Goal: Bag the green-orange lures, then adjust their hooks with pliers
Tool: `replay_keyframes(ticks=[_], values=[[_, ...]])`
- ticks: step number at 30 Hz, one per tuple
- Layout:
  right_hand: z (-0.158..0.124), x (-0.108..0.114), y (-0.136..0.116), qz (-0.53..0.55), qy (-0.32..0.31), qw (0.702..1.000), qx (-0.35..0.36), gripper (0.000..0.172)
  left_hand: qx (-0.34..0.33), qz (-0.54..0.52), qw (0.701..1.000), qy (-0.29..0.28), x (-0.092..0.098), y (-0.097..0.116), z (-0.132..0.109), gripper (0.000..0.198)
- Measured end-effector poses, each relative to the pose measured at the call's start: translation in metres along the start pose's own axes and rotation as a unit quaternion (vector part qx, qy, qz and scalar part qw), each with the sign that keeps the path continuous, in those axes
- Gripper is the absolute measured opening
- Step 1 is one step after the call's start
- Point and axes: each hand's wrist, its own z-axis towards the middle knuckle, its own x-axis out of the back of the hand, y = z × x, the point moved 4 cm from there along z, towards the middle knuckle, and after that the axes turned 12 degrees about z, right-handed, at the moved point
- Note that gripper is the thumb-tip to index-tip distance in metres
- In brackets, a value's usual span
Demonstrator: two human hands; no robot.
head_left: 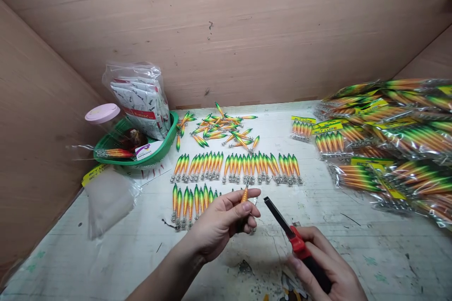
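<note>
My left hand (226, 221) is closed round a squid jig (245, 194), an orange and green lure held with its hooked end up. My right hand (326, 263) grips a tool (278, 216) with a black handle, a red middle and a long, narrow dark shaft. The shaft points up and left towards my left hand, apart from it; I cannot make out the tool's exact kind. Just beyond my left hand, squid jigs stand in a row (261, 164), hooks towards me. Part of a nearer row (190, 202) is hidden by that hand.
A loose heap of jigs (219, 124) lies farther back. On the left stand a green basket (158, 154) with packets inside and clear plastic bags (109, 202) before it. Bagged jigs (406, 141) pile up on the right. Wooden walls (247, 33) enclose the table.
</note>
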Motion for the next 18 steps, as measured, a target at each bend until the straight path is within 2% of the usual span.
replay_keyframes(ticks=[4,6,7,8,9,10,12,13,14,15,16,18], values=[[0.001,0.004,0.000,-0.006,0.011,1.000,0.012,0.015,-0.020,0.070,0.997,0.006,0.000,0.000,-0.003,0.039],[0.001,0.006,0.002,-0.026,0.006,0.999,0.026,0.014,-0.065,0.164,0.984,0.008,0.001,0.003,0.001,0.034],[0.002,0.008,0.003,-0.035,0.008,0.999,0.027,0.014,-0.098,0.237,0.967,0.008,0.002,0.005,0.006,0.032],[0.002,0.010,0.005,-0.041,0.016,0.999,0.024,0.014,-0.136,0.323,0.937,0.007,0.002,0.008,0.013,0.032],[0.002,0.014,0.006,-0.044,0.030,0.998,0.016,0.015,-0.176,0.414,0.893,0.003,0.001,0.009,0.022,0.032],[0.002,0.017,0.007,-0.045,0.046,0.998,0.006,0.016,-0.216,0.502,0.838,-0.010,-0.001,0.010,0.031,0.032],[0.002,0.025,0.007,-0.046,0.077,0.996,0.000,0.018,-0.283,0.643,0.709,-0.063,-0.005,0.006,0.049,0.029],[0.002,0.028,0.006,-0.052,0.079,0.996,0.005,0.017,-0.303,0.688,0.652,-0.098,-0.006,0.003,0.055,0.025],[0.002,0.030,0.005,-0.060,0.076,0.995,0.013,0.016,-0.314,0.718,0.607,-0.129,-0.007,0.000,0.059,0.020],[0.001,0.033,0.004,-0.070,0.072,0.995,0.021,0.014,-0.320,0.734,0.579,-0.154,-0.006,-0.002,0.061,0.016],[0.000,0.035,0.004,-0.081,0.066,0.994,0.027,0.014,-0.324,0.741,0.562,-0.171,-0.005,-0.003,0.060,0.013],[-0.001,0.039,0.007,-0.095,0.068,0.993,0.028,0.015,-0.317,0.746,0.557,-0.180,-0.003,-0.001,0.055,0.013]])
